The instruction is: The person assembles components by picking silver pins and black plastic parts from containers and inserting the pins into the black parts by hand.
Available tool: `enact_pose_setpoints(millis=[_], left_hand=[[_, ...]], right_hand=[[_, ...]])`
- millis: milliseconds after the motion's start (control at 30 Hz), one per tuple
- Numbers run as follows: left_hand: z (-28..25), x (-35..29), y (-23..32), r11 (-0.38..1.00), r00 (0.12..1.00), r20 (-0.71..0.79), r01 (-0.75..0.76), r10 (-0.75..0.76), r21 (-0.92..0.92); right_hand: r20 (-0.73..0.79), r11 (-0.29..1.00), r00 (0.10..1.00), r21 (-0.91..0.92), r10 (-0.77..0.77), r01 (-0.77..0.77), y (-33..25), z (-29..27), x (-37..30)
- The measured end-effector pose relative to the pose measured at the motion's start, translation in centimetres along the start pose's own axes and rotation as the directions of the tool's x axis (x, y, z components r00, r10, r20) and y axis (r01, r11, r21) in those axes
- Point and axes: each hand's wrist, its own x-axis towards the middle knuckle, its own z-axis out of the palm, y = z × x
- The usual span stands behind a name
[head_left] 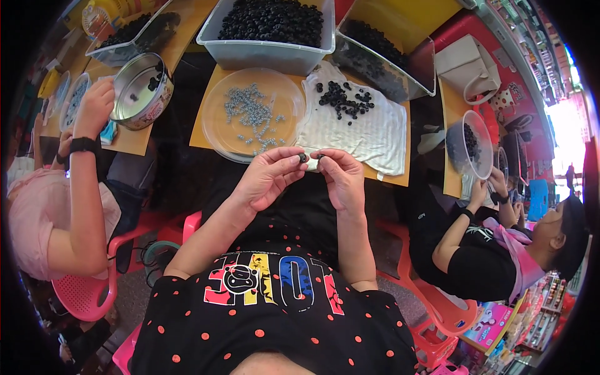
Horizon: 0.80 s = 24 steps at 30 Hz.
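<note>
Both of my hands are held close together above the near edge of the table. My left hand (275, 176) pinches a small black round part (303, 157) between thumb and fingertips. In the fingertips of my right hand (343, 180) is another small black piece (320, 157), partly covered. Just beyond my left hand lies a clear round plastic tray (284, 87) with many small silvery metal pieces (247, 106). Beyond my right hand, a white cloth (381, 140) bears a loose pile of black round parts (344, 100).
A clear bin (262, 55) heaped with black parts stands at the back, with a second bin (422, 69) at its right. At left, a person's hand (97, 103) is by a round tin (147, 119). A person at right holds a clear tub (481, 134).
</note>
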Motion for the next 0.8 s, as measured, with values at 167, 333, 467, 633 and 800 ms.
enact_pose_setpoints(millis=[167, 333, 467, 633, 800], left_hand=[[-0.3, 0.0, -0.4, 0.999, 0.999, -0.027, -0.024, 0.025, 0.034], [-0.3, 0.1, -0.7, 0.997, 0.999, -0.039, -0.031, 0.034, 0.065], [-0.2, 0.1, -0.9, 0.995, 0.998, -0.034, -0.043, 0.046, 0.092], [-0.2, 0.0, -1.1, 0.983, 0.996, -0.035, -0.077, 0.084, 0.164], [-0.6, 0.4, -1.0, 0.961, 0.996, -0.03, -0.074, 0.085, 0.268]], right_hand=[[-0.034, 0.988, 0.993, -0.111, -0.111, 0.106, 0.6, 0.3, -0.4], [-0.002, 0.907, 0.976, -0.371, -0.217, 0.201, 0.1, 1.2, -1.1], [0.041, 0.772, 0.957, -0.582, -0.287, 0.256, 0.1, 1.2, -1.4], [0.094, 0.646, 0.926, -0.69, -0.366, 0.325, 0.2, 1.6, -1.7], [0.115, 0.63, 0.907, -0.684, -0.404, 0.367, 0.4, 1.6, -1.7]])
